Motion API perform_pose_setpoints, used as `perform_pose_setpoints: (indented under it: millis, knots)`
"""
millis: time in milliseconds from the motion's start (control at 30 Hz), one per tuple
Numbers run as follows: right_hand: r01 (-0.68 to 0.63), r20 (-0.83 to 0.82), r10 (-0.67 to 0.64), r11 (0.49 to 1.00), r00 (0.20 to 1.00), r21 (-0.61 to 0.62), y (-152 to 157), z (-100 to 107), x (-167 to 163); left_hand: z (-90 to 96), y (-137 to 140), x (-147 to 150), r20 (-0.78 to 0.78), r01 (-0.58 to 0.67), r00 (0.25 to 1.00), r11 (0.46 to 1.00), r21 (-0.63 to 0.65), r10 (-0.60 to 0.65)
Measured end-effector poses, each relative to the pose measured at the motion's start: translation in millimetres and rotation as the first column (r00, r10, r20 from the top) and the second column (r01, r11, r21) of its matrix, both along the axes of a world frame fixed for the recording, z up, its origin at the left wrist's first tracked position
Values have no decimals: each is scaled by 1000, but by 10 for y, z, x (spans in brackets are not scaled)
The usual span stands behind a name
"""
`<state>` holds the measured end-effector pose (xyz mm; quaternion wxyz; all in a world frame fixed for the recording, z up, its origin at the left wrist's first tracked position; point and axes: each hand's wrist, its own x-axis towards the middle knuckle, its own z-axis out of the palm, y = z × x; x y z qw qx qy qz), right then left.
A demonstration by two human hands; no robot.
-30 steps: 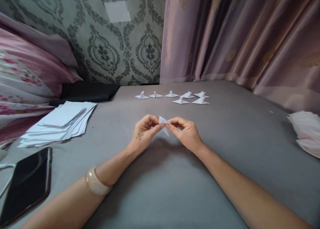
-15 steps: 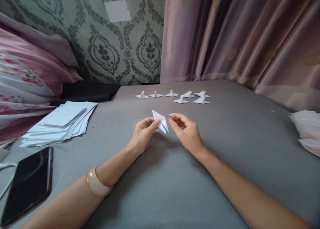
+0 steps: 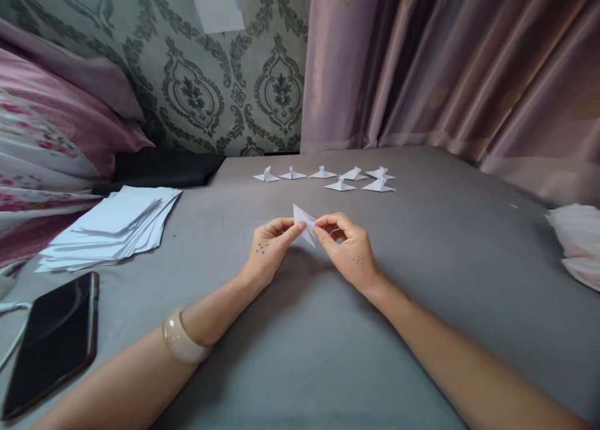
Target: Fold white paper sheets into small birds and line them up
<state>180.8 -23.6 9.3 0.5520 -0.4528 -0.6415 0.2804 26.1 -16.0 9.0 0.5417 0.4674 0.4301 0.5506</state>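
Left hand (image 3: pixel 269 245), nearly closed, pinches a folded white paper (image 3: pixel 305 217); right hand (image 3: pixel 349 245), similarly curled, nips its opposite edge, seven origami figures (image 3: pixel 322 173) sitting beyond.

Your left hand (image 3: pixel 270 247) and right hand (image 3: pixel 348 245) flanked the folded sheet (image 3: pixel 301 216); folded figures (image 3: pixel 322 173) lay beyond, the paper stack (image 3: pixel 115 220) to your left.

Gray surface (image 3: pixel 300 355) — 7 folded paper figures (image 3: pixel 340 184), paper stack (image 3: pixel 110 224), phone (image 3: pixel 51 345), black item (image 3: pixel 164 169), pale bundle (image 3: pixel 576 236)
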Motion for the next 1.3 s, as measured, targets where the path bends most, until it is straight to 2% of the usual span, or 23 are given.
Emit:
perform_pose_setpoints:
  millis: [167, 267, 367, 500, 633, 800, 900, 1033, 1200, 1300]
  knots:
    - [-24, -63, 19, 996, 998, -80, -21, 8, -36, -2, -4, 8, -24, 10, 1000, 1000, 26, -9]
    - [-64, -132, 43, 985, 990, -159, 2, 10, -23, 4, -15, 4, -31, 58, 998, 998, 32, -57]
    - [-129, -263, 56, 954, 963, -272, 57, 6, 31, 10, -16, -13, 2, 172, 985, 985, 15, -172]
    - [-299, -447, 114, 880, 887, -369, 124, -2, 107, 9, -5, -44, 36, 268, 963, 963, 13, -268]
    - [-437, -527, 194, 812, 827, -387, 130, 2, 127, -1, 11, -57, 21, 257, 966, 966, 4, -257]
    - [-552, -583, 283, 754, 762, -355, 118, 16, 137, -4, 28, -57, 61, 281, 958, 960, -11, -280]
    - [-582, -581, 316, 734, 750, -351, 122, 17, 150, 1, 28, -57, 67, 290, 955, 957, -9, -288]
    - [-549, -550, 304, 755, 778, -360, 122, 12, 142, -2, 29, -60, 21, 234, 972, 972, -24, -234]
    - [-373, -391, 221, 850, 894, -373, 90, 30, 105, -4, 24, -60, -36, 198, 979, 979, -47, -200]
    - [-333, -332, 217, 877, 918, -346, 67, 44, 88, -5, 13, -53, -56, 217, 974, 976, -24, -218]
